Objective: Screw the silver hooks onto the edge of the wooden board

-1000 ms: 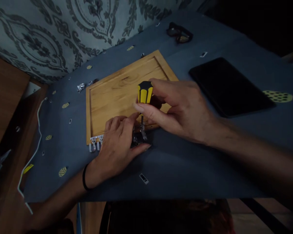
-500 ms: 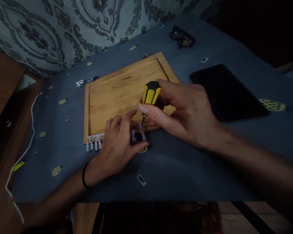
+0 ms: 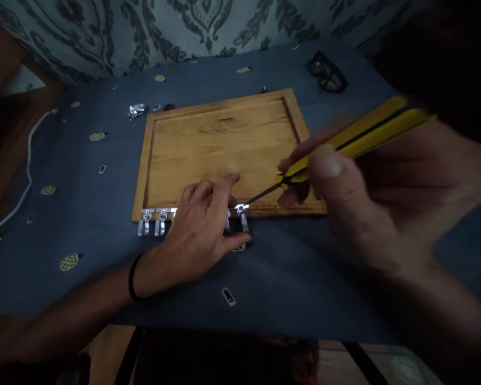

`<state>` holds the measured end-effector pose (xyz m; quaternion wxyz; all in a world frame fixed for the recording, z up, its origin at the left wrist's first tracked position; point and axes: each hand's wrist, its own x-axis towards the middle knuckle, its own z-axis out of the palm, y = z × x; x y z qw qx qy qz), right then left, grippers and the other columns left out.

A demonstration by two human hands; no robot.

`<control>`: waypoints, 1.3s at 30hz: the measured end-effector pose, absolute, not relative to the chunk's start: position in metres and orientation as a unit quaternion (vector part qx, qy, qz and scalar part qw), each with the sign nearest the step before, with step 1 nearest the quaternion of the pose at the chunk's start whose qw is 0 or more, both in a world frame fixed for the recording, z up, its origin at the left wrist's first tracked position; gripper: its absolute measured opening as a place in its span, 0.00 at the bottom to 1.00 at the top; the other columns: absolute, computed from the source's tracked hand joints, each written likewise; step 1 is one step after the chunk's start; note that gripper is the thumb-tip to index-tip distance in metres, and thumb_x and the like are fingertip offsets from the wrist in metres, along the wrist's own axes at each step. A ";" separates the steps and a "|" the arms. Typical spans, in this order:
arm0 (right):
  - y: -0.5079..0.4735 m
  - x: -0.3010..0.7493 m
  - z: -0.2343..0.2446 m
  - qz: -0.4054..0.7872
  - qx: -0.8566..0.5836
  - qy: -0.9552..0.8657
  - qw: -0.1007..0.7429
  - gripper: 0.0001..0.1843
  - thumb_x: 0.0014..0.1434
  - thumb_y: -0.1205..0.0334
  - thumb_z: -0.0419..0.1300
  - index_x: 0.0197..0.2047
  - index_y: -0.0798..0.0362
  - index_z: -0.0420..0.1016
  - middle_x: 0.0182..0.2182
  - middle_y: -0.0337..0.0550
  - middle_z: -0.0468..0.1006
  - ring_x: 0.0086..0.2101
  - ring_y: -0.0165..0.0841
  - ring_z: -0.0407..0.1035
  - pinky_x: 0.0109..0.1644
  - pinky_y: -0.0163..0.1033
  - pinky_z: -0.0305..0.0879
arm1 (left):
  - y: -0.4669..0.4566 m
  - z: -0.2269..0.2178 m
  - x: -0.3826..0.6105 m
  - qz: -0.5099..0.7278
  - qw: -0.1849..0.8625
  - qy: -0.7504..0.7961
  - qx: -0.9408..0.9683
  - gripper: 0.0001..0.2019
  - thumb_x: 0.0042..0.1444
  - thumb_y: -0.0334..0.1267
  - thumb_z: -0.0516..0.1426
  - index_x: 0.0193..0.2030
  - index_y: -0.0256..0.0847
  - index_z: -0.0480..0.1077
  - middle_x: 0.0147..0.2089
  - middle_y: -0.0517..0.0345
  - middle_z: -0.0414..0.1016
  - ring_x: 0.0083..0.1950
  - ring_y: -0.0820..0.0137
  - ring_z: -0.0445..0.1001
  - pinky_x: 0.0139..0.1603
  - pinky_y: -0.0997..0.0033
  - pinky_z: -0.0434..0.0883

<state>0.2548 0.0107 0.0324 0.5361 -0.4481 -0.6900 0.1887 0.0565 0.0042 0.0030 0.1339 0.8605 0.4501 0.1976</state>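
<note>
Screwdriver now tilted flat; tip at board edge hook.

We see the left hand resting on the near edge of the wooden board, its fingers beside a metal hook. The right hand, blurred at three o'clock, grips a yellow-and-black screwdriver whose shaft slants toward eight o'clock, tip at that hook. Two more hooks sit at the board's seven o'clock corner. Dark glasses lie at one o'clock on the blue cloth.
</note>
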 end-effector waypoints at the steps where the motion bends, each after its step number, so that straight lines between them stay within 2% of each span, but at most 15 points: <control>1: 0.010 0.254 0.033 0.203 -0.440 -0.682 0.548 0.07 0.68 0.53 0.61 0.38 0.42 0.78 0.29 0.34 0.78 0.24 0.28 0.72 0.27 0.38 0.66 | 0.004 0.003 0.056 0.198 0.133 0.450 0.860 0.43 0.51 0.41 0.73 0.66 0.39 0.54 0.51 0.52 0.79 0.57 0.53 0.74 0.60 0.51 0.67; 7: 0.012 0.246 0.027 0.253 -0.402 -0.681 0.557 0.03 0.66 0.59 0.64 0.40 0.43 0.81 0.28 0.32 0.77 0.22 0.26 0.73 0.22 0.33 0.68 | 0.003 0.003 0.057 0.192 0.134 0.456 0.859 0.39 0.54 0.40 0.70 0.67 0.37 0.55 0.50 0.52 0.79 0.56 0.56 0.73 0.58 0.55 0.67; 10: 0.012 0.245 0.022 0.254 -0.402 -0.684 0.553 0.05 0.64 0.62 0.66 0.40 0.42 0.83 0.28 0.32 0.78 0.21 0.26 0.73 0.20 0.33 0.68 | 0.003 0.003 0.057 0.188 0.140 0.456 0.859 0.37 0.56 0.39 0.69 0.67 0.37 0.56 0.50 0.52 0.79 0.56 0.57 0.72 0.58 0.55 0.67; 17: 0.009 0.240 0.023 0.252 -0.433 -0.678 0.538 0.05 0.63 0.61 0.67 0.38 0.40 0.83 0.30 0.31 0.79 0.21 0.27 0.73 0.21 0.34 0.72 | 0.003 0.001 0.058 0.191 0.143 0.461 0.855 0.35 0.57 0.39 0.67 0.67 0.38 0.57 0.50 0.53 0.78 0.57 0.57 0.72 0.58 0.55 0.66; 24: 0.013 0.243 0.022 0.239 -0.400 -0.681 0.564 0.04 0.65 0.62 0.66 0.38 0.49 0.84 0.26 0.35 0.77 0.22 0.26 0.72 0.24 0.35 0.68 | 0.003 0.003 0.057 0.184 0.145 0.462 0.855 0.35 0.57 0.38 0.68 0.66 0.39 0.56 0.52 0.51 0.78 0.58 0.56 0.72 0.58 0.54 0.66; 27: 0.015 0.245 0.023 0.242 -0.414 -0.648 0.591 0.05 0.65 0.59 0.66 0.37 0.50 0.83 0.29 0.37 0.78 0.23 0.27 0.72 0.24 0.36 0.69 | 0.002 0.003 0.057 0.184 0.148 0.458 0.857 0.35 0.56 0.38 0.68 0.66 0.39 0.56 0.52 0.51 0.79 0.57 0.55 0.72 0.58 0.53 0.66; 30: 0.021 0.247 0.023 0.254 -0.430 -0.612 0.614 0.09 0.63 0.57 0.68 0.34 0.53 0.82 0.26 0.36 0.78 0.20 0.25 0.71 0.20 0.33 0.66 | 0.002 0.003 0.056 0.185 0.152 0.459 0.855 0.35 0.57 0.38 0.68 0.66 0.40 0.56 0.51 0.52 0.79 0.57 0.56 0.72 0.58 0.53 0.65; 35: 0.036 0.250 0.015 0.343 -0.449 -0.571 0.595 0.13 0.58 0.55 0.71 0.28 0.54 0.79 0.21 0.36 0.76 0.14 0.26 0.68 0.14 0.31 0.62 | 0.003 0.003 0.057 0.184 0.157 0.456 0.857 0.33 0.56 0.38 0.68 0.64 0.39 0.58 0.50 0.53 0.80 0.57 0.55 0.71 0.57 0.55 0.65; 39: 0.034 0.250 0.005 0.394 -0.480 -0.521 0.586 0.14 0.53 0.53 0.74 0.27 0.54 0.80 0.21 0.38 0.78 0.12 0.29 0.68 0.12 0.33 0.63 | 0.002 0.002 0.057 0.184 0.151 0.454 0.859 0.33 0.57 0.38 0.68 0.64 0.38 0.57 0.51 0.52 0.80 0.57 0.56 0.71 0.57 0.56 0.64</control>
